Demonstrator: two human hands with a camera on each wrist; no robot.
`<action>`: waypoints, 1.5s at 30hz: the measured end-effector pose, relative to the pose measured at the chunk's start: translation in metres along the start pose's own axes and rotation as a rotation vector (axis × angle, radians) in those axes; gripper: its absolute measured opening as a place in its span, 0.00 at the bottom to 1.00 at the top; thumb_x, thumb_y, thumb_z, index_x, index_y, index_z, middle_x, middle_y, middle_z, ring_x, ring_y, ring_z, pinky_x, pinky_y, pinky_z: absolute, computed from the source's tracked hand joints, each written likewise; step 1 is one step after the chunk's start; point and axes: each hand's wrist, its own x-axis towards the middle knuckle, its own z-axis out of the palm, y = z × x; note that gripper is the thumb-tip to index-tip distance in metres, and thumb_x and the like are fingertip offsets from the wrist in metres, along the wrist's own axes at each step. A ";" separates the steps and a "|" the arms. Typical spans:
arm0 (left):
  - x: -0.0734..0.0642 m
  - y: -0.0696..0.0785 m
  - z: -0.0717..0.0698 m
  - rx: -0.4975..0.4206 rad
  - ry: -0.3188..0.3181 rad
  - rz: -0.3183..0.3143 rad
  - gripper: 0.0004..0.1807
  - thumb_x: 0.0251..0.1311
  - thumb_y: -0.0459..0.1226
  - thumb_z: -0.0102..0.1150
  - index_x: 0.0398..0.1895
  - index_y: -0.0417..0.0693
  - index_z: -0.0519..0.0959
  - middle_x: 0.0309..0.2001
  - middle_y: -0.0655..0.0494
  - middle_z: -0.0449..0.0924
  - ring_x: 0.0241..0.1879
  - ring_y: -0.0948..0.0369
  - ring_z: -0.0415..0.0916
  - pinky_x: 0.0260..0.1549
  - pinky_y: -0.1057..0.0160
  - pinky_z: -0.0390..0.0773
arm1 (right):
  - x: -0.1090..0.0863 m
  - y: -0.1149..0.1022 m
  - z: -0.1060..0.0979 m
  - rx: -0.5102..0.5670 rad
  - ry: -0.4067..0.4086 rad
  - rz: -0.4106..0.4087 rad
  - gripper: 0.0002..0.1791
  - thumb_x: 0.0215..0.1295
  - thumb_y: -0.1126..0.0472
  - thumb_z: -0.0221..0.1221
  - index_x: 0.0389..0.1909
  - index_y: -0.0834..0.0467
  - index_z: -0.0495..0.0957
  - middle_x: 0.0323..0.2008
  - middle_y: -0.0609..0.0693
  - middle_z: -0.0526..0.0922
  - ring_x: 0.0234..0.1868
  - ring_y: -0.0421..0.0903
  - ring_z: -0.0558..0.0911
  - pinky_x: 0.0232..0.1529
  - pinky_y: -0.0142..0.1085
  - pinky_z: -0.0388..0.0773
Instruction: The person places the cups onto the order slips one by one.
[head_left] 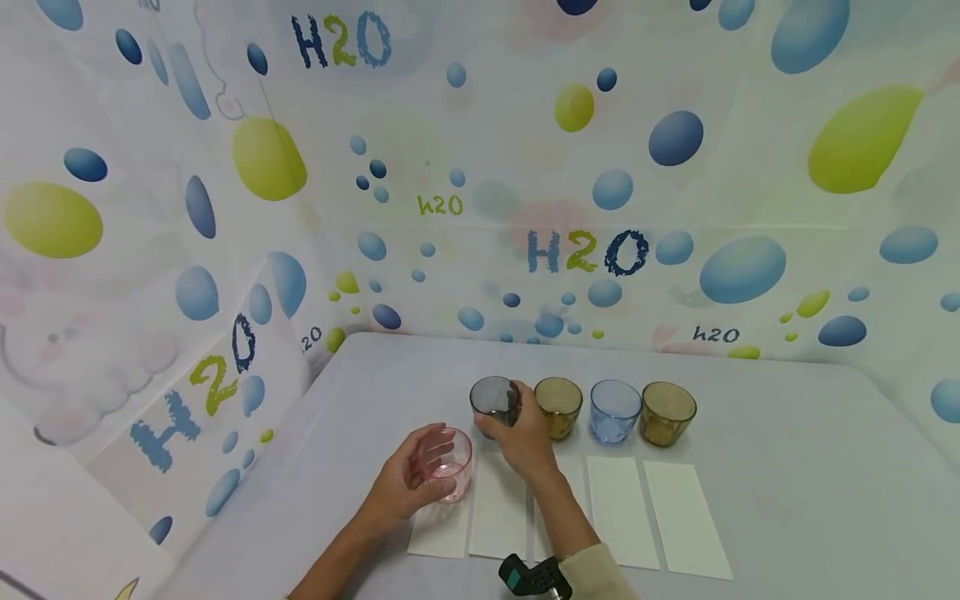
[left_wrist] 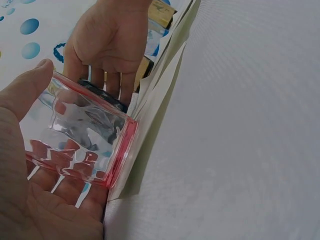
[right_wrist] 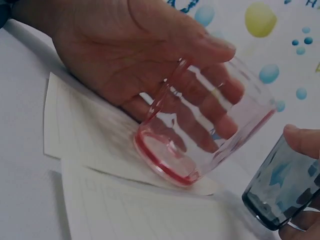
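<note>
The left hand (head_left: 401, 483) has its grip curled round the pink glass (head_left: 461, 454), thumb on the near side, fingers behind; the glass is mouth up over the leftmost card (head_left: 437, 533), and I can't tell whether its base touches. The right hand (head_left: 527, 435) grasps the grey glass (head_left: 489, 400), also mouth up, farther back and rightward, beyond the second card (head_left: 495, 521). Past that hand on the bench (head_left: 810, 483), an amber glass (head_left: 557, 408), a blue glass (head_left: 615, 417) and another amber glass (head_left: 666, 417) continue the row rightward.
</note>
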 end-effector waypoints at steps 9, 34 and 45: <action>0.000 0.001 0.000 -0.014 -0.007 0.008 0.42 0.61 0.30 0.68 0.75 0.38 0.58 0.71 0.40 0.68 0.70 0.41 0.67 0.64 0.57 0.73 | -0.004 -0.018 -0.009 0.012 -0.018 -0.037 0.48 0.58 0.49 0.73 0.75 0.57 0.61 0.71 0.59 0.70 0.71 0.57 0.70 0.69 0.56 0.68; -0.001 -0.001 0.000 0.001 0.005 -0.003 0.42 0.61 0.31 0.68 0.75 0.39 0.58 0.70 0.41 0.69 0.69 0.43 0.68 0.63 0.63 0.74 | -0.014 -0.039 -0.020 0.066 0.012 -0.174 0.45 0.56 0.50 0.74 0.72 0.57 0.65 0.64 0.56 0.77 0.65 0.54 0.76 0.64 0.51 0.75; -0.001 -0.003 -0.002 -0.031 -0.005 0.021 0.40 0.60 0.31 0.68 0.75 0.41 0.60 0.70 0.38 0.69 0.69 0.42 0.68 0.63 0.65 0.74 | -0.021 -0.042 -0.029 0.052 0.027 -0.215 0.44 0.56 0.50 0.75 0.71 0.56 0.66 0.62 0.54 0.79 0.65 0.52 0.76 0.64 0.51 0.75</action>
